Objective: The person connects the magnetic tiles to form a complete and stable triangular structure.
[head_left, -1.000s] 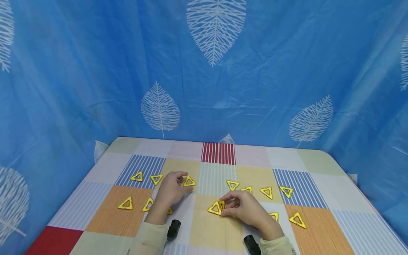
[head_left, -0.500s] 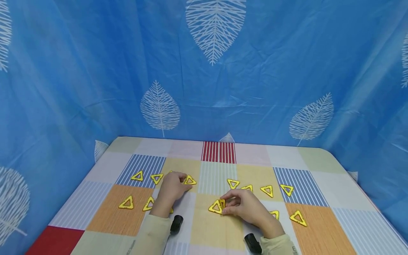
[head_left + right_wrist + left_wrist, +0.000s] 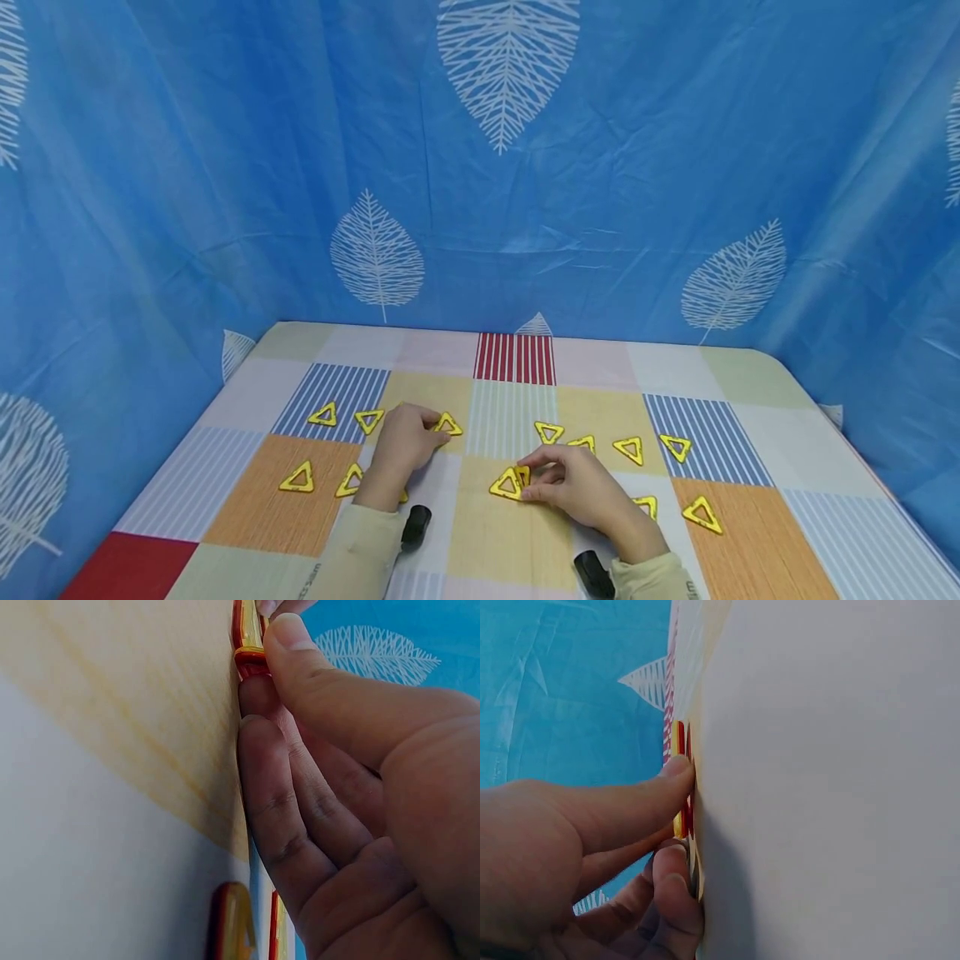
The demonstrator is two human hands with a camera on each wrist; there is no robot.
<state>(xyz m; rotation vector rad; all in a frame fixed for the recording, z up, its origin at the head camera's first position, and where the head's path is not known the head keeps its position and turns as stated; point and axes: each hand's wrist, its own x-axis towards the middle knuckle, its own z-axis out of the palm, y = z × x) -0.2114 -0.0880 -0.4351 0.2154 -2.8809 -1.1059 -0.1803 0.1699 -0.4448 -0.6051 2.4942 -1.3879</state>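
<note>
Thirteen yellow triangles [image 3: 297, 478], two hands [image 3: 405, 440]

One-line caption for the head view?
Left hand pinches one yellow triangle; right hand grips another on the patchwork tablecloth.

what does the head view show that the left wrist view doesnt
Only the head view shows both hands at once: the right hand pinching a yellow triangle, the other triangles scattered over the patchwork tablecloth, and the blue leaf-print curtain.

Only the left wrist view shows, close up and edge-on, the left hand's fingertips on the rim of its triangle.

Both show the left hand touching a triangle that lies on the cloth.
</note>
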